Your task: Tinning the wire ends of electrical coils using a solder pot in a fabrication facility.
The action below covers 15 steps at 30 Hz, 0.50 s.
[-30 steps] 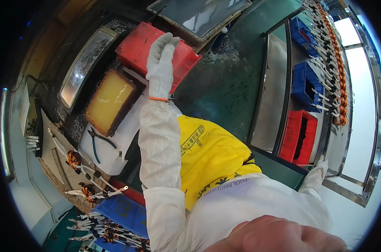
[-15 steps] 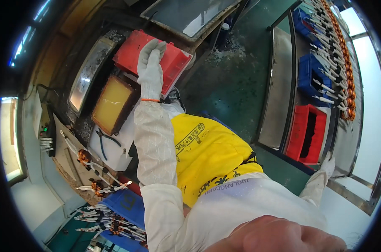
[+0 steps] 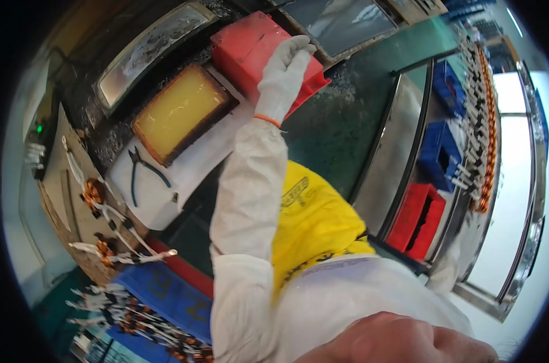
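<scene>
My white-gloved left hand (image 3: 283, 75) rests flat, fingers loosely extended and holding nothing, on the red rectangular plastic bin (image 3: 250, 48) directly beneath it, seemingly steadying it; right hand unseen.

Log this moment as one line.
left hand: gloved, on red bin | right hand: not seen | nearby: yellow tray, pliers

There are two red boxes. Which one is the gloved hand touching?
The left hand rests on the red box at the top, beside the yellow tray. The other red bin sits far right, below the blue bin, untouched.
</scene>
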Motion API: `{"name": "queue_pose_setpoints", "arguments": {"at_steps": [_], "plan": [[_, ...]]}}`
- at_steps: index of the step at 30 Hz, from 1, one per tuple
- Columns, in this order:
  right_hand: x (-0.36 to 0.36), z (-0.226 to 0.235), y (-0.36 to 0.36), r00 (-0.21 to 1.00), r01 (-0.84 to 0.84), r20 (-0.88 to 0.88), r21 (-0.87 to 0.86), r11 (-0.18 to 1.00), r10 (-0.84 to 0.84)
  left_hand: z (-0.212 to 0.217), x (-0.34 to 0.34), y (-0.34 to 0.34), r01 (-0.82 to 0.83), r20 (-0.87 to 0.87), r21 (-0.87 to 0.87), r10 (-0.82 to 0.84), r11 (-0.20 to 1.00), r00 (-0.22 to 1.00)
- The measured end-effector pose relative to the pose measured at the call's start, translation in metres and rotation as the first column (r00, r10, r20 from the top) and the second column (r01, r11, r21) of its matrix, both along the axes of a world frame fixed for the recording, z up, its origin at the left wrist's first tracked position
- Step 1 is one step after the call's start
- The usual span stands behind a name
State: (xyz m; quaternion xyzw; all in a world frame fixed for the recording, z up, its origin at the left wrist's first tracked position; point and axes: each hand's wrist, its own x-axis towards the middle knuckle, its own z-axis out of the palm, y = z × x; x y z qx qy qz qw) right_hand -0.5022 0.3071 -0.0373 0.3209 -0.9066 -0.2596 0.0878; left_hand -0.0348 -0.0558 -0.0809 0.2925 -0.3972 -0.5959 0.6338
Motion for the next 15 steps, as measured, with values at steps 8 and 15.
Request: {"name": "queue_pose_setpoints", "arguments": {"at_steps": [8, 15], "plan": [[-0.08, 0.018, 0.064, 0.979, 0.191, 0.025, -0.47, 0.862, -0.203, -0.002, 0.02, 0.001, 0.034, 0.192, 0.03, -0.039, 0.999, 0.981], [-0.111, -0.01, 0.187, 0.856, 0.497, -0.017, -0.244, 0.833, -0.516, -0.001, 0.018, -0.007, 0.03, 0.055, 0.002, -0.03, 1.0, 0.998]]}}
